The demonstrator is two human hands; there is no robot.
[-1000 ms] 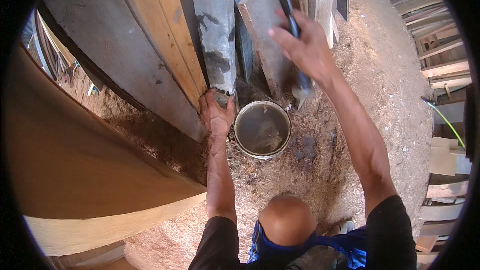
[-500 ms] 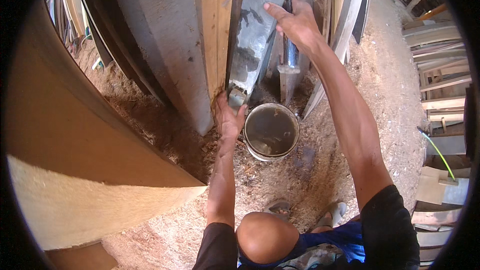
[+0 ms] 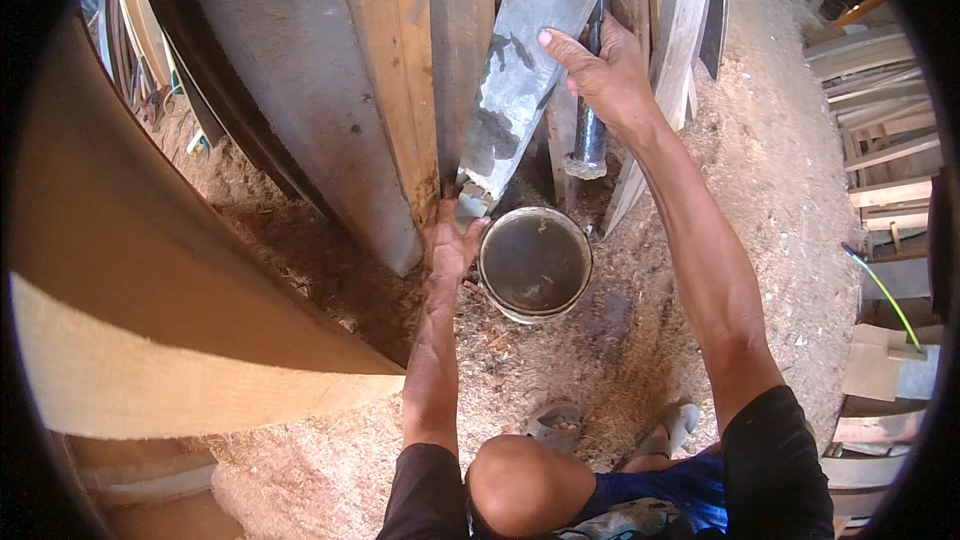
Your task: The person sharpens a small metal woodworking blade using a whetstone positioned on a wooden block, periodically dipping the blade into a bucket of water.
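A long, flat grey beam (image 3: 535, 55), metal-looking, with dark patches, leans at a slant with its ragged lower end beside a bucket (image 3: 536, 315). My right hand (image 3: 610, 80) grips its right edge higher up, thumb lying on the face and fingers mostly hidden behind. At the bottom, my left hand (image 3: 447, 245) is cupped about the lower end, thumb on the right; its fingertips are partly hidden next to an orange-brown board (image 3: 395, 70). Murky grey-brown liquid (image 3: 535, 262) fills much of the bucket. A dark pipe (image 3: 592, 140) with a flanged end stands behind my right hand.
Boards lean close by, among them a wide grey slab (image 3: 290, 60) and a pale curved plank (image 3: 680, 30). A large brown panel (image 3: 180, 240) juts in from the left. Wood shavings cover the floor (image 3: 770, 210). Stacked timber (image 3: 890, 160) lines the right side.
The grey beam's upper part has swung to the right, so it slants more, and my right hand has moved right and slightly down with it. My left hand stays at the lower end.
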